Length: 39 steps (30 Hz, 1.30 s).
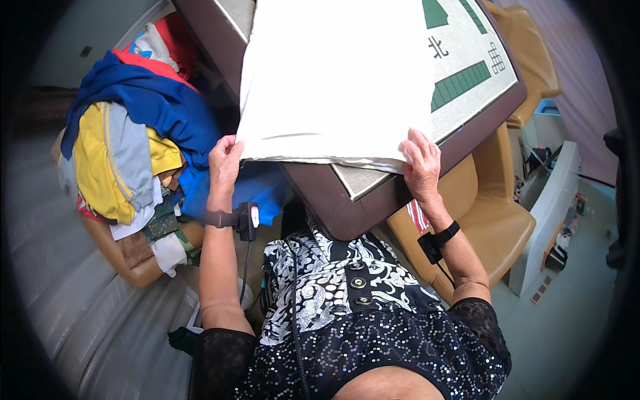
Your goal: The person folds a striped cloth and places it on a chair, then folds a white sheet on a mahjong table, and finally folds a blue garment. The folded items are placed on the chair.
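Note:
A white garment [337, 80] lies spread flat over the table, its stitched double-layered hem nearest me. My left hand [225, 160] pinches the hem's left corner between thumb and fingers. At the opposite corner, my right hand [421, 160] is closed on the hem in the same way. The near edge hangs slightly past the table's corner and is pulled fairly straight between both hands. The far end of the garment runs out of view at the top.
The table [347, 212] has a dark maroon rim and a pale top with green markings. A heap of clothes [133, 133] fills a tan chair to the left. Tan chairs [493, 220] stand at the right, near a white open box-like unit [543, 227].

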Motion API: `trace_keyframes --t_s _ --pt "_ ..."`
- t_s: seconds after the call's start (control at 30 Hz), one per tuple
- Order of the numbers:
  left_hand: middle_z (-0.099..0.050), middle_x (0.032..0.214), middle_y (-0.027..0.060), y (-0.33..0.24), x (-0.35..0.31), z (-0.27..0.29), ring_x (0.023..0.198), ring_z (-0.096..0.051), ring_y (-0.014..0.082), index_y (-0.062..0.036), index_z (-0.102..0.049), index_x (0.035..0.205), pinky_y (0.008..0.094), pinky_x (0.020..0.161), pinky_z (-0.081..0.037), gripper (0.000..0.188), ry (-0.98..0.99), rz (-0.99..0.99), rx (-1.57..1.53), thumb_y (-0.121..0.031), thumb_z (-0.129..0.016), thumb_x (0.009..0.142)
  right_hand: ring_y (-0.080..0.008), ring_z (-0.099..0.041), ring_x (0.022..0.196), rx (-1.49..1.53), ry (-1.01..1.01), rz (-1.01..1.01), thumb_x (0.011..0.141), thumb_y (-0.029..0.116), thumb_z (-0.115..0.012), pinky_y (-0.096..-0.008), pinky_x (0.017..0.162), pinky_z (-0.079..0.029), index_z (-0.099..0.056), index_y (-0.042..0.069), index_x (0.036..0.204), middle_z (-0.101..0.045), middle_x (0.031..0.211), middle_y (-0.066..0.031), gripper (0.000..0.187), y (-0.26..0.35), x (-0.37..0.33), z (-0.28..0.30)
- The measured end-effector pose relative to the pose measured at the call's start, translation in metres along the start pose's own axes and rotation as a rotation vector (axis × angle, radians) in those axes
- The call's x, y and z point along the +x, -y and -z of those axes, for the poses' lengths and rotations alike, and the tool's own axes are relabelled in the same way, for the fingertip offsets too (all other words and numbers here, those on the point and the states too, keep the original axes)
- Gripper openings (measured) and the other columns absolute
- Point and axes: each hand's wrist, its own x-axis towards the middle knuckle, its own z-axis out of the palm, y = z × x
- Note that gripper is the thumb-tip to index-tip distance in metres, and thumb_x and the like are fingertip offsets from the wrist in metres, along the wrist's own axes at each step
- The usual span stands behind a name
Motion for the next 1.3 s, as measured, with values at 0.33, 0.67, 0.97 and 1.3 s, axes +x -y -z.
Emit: trace_keyframes --t_s 0.33,0.67,0.97,1.3 --pt "-0.061 0.092 0.0020 -0.013 -0.025 -0.011 0.079 -0.055 0.0094 -0.0059 -0.056 0.108 0.0222 0.068 -0.044 0.033 0.140 0.208 -0.060 -0.029 -0.057 0.084 -0.0250 -0.054 0.082 -0.020 -0.073 -0.321 0.066 0.001 -0.060 -0.0351 0.075 -0.042 -0.055 0.005 0.100 -0.057 0.089 -0.0087 0.035 -0.030 -0.037 0.003" --pt "-0.062 0.078 0.0050 -0.009 -0.030 -0.018 0.062 -0.057 0.0102 -0.0007 -0.056 0.094 0.0217 0.058 -0.045 0.024 0.087 0.137 -0.138 -0.023 -0.059 0.084 -0.0263 -0.058 0.059 0.146 -0.049 -0.517 0.077 0.005 -0.057 -0.0336 0.055 -0.047 -0.053 0.010 0.108 -0.058 0.067 -0.0106 0.032 -0.042 -0.043 -0.002" --pt "-0.060 0.078 0.0051 -0.017 -0.046 -0.019 0.059 -0.056 0.0087 -0.0019 -0.052 0.091 0.0198 0.057 -0.048 0.018 0.152 0.124 -0.157 -0.016 -0.060 0.085 -0.0100 -0.058 0.068 1.007 -0.056 -0.858 0.089 -0.002 -0.036 -0.0206 0.050 -0.050 -0.052 0.003 0.116 -0.060 0.092 -0.0067 0.032 -0.030 -0.031 0.017" --pt "-0.062 0.075 0.0086 -0.037 -0.076 -0.032 0.062 -0.060 0.0113 0.0014 -0.054 0.087 0.0211 0.059 -0.048 0.008 0.267 0.086 -0.192 -0.006 -0.055 0.086 -0.0128 -0.061 0.071 1.135 -0.086 -0.952 0.082 -0.009 -0.037 -0.0232 0.055 -0.050 -0.064 0.004 0.097 -0.062 0.087 -0.0068 0.034 -0.061 -0.039 0.039"
